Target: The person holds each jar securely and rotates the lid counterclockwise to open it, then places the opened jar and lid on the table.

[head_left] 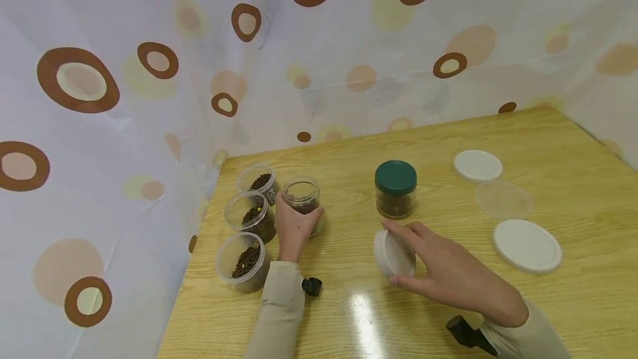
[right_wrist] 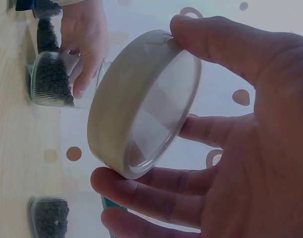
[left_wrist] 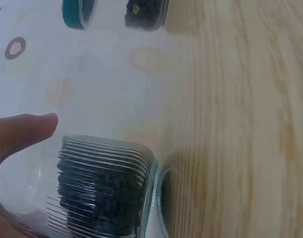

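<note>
My left hand [head_left: 295,227] is around a clear open jar [head_left: 302,195], thumb on its right side and fingers on the left, partly hidden. Dark pellets fill the lower part of this jar, whose ribbed wall shows close up in the left wrist view. Between thumb and fingers, my right hand [head_left: 451,267] holds a white screw lid [right_wrist: 116,101] tilted on edge above the table. The lid's hollow inner side faces the palm in the right wrist view. A squat jar with a green lid [head_left: 396,178] stands beyond the right hand.
Three open clear tubs of dark pellets line the left: a rear tub [head_left: 256,173], a middle tub [head_left: 249,212] and a front tub [head_left: 241,262]. On the right lie two white lids [head_left: 477,165] and a translucent disc [head_left: 503,199]. A patterned sheet [head_left: 324,43] hangs behind the wooden table.
</note>
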Motion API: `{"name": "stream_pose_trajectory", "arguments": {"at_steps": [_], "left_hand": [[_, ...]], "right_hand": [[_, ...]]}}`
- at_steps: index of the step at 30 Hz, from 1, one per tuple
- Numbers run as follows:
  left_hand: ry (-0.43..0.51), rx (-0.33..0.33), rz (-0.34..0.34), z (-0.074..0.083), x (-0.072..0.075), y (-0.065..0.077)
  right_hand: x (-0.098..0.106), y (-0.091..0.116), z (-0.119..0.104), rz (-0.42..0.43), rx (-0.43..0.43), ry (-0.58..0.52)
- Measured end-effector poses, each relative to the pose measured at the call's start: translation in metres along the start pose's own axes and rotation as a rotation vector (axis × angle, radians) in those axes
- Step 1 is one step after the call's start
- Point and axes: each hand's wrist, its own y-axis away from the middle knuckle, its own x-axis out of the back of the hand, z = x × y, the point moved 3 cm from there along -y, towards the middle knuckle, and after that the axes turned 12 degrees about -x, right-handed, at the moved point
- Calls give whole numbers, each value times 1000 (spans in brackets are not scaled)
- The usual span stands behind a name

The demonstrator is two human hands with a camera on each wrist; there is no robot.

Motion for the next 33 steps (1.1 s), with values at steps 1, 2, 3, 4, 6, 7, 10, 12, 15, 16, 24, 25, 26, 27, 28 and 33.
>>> {"name": "stream_pose_trajectory", "arguments": {"at_steps": [1, 2, 3, 4, 6, 7, 10, 12, 15, 16, 24, 25, 26, 27, 28, 33], "left_hand": [[3, 3, 0, -2, 0, -1], [4, 6, -1, -5, 0, -3], [4, 6, -6, -6, -1, -4], [9, 7, -9, -7, -1, -5], [12, 14, -15, -8, -2, -6], [19, 19, -15, -9, -2, -7], [31, 36, -9, -13, -2, -7], [35, 42, -5, -15, -2, -7], [42, 39, -6, -18, -1, -7], [46, 41, -6, -18, -1, -7], [18, 36, 13, -7, 1, 15], [11, 8, 31, -1, 2, 20], [-2, -27, 50, 5, 4, 26], [-10, -67, 66, 12, 5, 30], [-20, -117, 90, 20, 8, 32], [-130, -299, 122, 53, 22, 21]], "right_hand": [[-1, 0, 0, -1, 3, 3], [-2, -1, 0, -3, 5, 7], [-3, -1, 0, -6, 6, 9], [-3, -2, 0, -10, 6, 11], [-3, -2, 1, -23, 3, 14], [-3, -2, 1, -31, 0, 14], [-3, -1, 1, -51, -6, 16], [-3, -1, 1, -60, -10, 19], [-4, -1, 3, -68, -13, 16], [-4, -1, 3, -70, -12, 13], [-6, 0, 5, -74, -1, 7], [-6, 0, 5, -72, -2, 10], [-5, 0, 6, -69, -6, 13], [-4, 0, 6, -68, -12, 12], [-3, 0, 7, -63, -18, 12], [0, -1, 11, -46, -26, -3]]}}
